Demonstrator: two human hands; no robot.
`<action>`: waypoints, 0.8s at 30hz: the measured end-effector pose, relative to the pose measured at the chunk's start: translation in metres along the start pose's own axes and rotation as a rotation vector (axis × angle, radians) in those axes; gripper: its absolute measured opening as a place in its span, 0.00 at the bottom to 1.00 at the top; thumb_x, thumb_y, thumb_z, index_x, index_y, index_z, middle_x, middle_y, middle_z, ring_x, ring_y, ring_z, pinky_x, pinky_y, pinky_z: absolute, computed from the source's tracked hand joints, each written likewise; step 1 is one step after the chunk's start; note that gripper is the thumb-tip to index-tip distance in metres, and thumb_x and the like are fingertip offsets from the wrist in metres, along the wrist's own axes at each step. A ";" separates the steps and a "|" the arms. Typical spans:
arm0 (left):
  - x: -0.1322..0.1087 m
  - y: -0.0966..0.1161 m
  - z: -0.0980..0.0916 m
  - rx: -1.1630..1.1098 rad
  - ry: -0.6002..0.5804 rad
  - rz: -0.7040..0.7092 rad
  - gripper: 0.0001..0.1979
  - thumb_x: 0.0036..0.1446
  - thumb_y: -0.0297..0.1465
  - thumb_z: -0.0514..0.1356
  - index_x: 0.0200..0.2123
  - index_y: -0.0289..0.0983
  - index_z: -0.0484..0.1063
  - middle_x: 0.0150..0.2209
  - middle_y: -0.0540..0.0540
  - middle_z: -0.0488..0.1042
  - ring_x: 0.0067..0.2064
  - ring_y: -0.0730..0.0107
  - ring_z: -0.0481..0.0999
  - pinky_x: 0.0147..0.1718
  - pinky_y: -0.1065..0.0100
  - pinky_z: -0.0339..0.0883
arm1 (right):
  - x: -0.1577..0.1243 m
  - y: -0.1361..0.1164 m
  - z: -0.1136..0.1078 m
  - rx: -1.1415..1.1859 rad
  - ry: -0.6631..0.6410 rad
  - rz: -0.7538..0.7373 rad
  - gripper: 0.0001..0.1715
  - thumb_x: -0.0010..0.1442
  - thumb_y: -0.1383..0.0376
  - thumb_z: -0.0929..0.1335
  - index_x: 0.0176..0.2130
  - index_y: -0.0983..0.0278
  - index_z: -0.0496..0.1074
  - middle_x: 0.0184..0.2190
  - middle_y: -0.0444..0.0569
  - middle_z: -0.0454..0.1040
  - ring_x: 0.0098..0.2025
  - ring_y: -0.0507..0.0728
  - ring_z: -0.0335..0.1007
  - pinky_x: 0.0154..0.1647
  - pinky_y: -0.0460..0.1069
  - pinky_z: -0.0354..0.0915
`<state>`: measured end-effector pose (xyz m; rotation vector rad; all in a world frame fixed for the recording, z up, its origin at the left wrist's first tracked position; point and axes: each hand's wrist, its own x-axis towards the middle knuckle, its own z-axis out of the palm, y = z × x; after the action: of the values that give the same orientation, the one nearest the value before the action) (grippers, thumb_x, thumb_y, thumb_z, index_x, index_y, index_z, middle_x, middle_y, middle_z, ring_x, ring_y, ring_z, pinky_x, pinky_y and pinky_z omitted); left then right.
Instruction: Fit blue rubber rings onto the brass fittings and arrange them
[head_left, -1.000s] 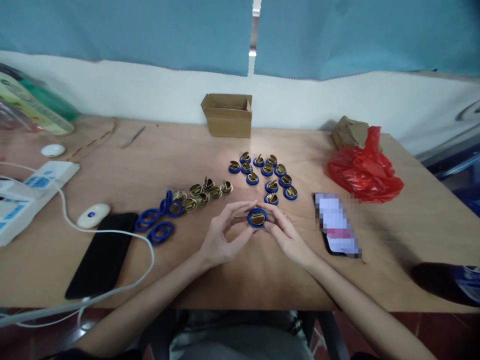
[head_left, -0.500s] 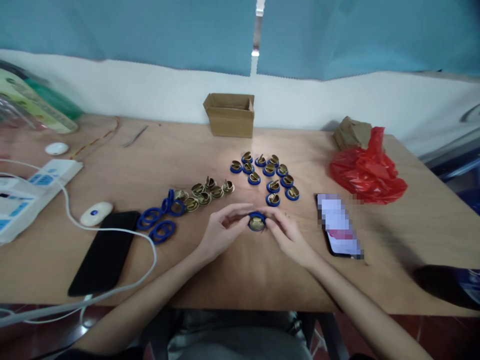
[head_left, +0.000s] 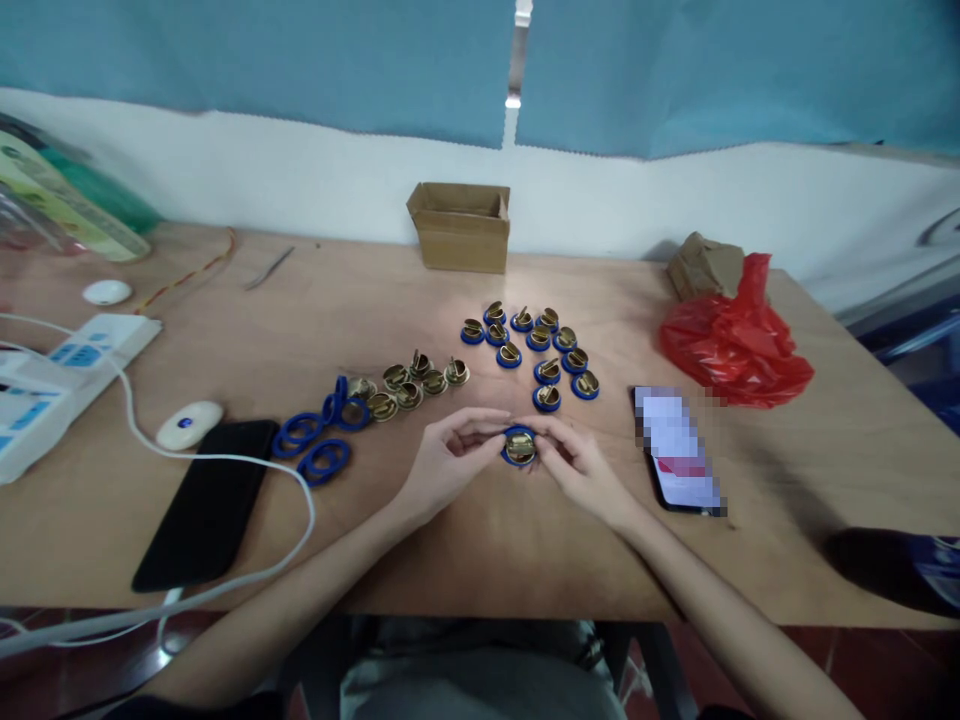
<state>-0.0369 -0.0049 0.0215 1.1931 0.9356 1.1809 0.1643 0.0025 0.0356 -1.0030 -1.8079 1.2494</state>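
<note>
Both hands meet over the middle of the wooden table. My left hand and my right hand pinch one small brass piece with a blue ring around it, fingers curled on its rim from both sides. Behind the hands lies a cluster of several brass pieces fitted in blue rings. To the left lie several bare brass pieces, and beside them loose blue rings.
A small open cardboard box stands at the back. A red plastic bag and a phone are at the right. A black phone, white cable, white mouse-like device and power strip lie left.
The ringed piece was turned between the fingers, from its face shown upward to tilted, and the hands closed in a little tighter around it. The view shifted slightly.
</note>
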 end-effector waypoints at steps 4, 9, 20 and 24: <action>0.001 0.001 -0.001 -0.011 -0.009 -0.053 0.17 0.55 0.35 0.69 0.47 0.36 0.78 0.45 0.39 0.84 0.47 0.55 0.84 0.50 0.56 0.80 | 0.001 0.001 0.003 0.049 0.040 0.056 0.15 0.69 0.61 0.63 0.50 0.60 0.75 0.36 0.48 0.79 0.30 0.54 0.76 0.33 0.51 0.75; 0.004 0.001 -0.001 0.009 -0.046 -0.063 0.19 0.55 0.35 0.69 0.50 0.36 0.78 0.47 0.39 0.83 0.49 0.55 0.83 0.52 0.54 0.78 | 0.005 0.002 0.004 0.142 0.120 0.094 0.14 0.68 0.60 0.64 0.49 0.60 0.74 0.42 0.50 0.79 0.33 0.55 0.77 0.37 0.52 0.76; 0.003 0.004 0.003 0.047 -0.058 -0.010 0.13 0.56 0.35 0.68 0.44 0.38 0.81 0.43 0.42 0.84 0.44 0.56 0.84 0.47 0.56 0.79 | 0.004 0.001 0.001 0.264 0.076 0.118 0.15 0.65 0.60 0.68 0.51 0.60 0.72 0.43 0.51 0.79 0.39 0.57 0.78 0.45 0.55 0.76; 0.003 0.003 0.003 0.061 -0.066 -0.022 0.12 0.56 0.34 0.67 0.43 0.38 0.81 0.41 0.42 0.84 0.41 0.59 0.85 0.44 0.58 0.80 | 0.003 0.002 0.001 0.251 0.070 0.123 0.16 0.65 0.60 0.68 0.51 0.60 0.72 0.41 0.50 0.80 0.39 0.57 0.78 0.45 0.55 0.75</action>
<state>-0.0339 -0.0022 0.0251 1.2602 0.9385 1.0954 0.1628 0.0053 0.0338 -1.0128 -1.5110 1.4559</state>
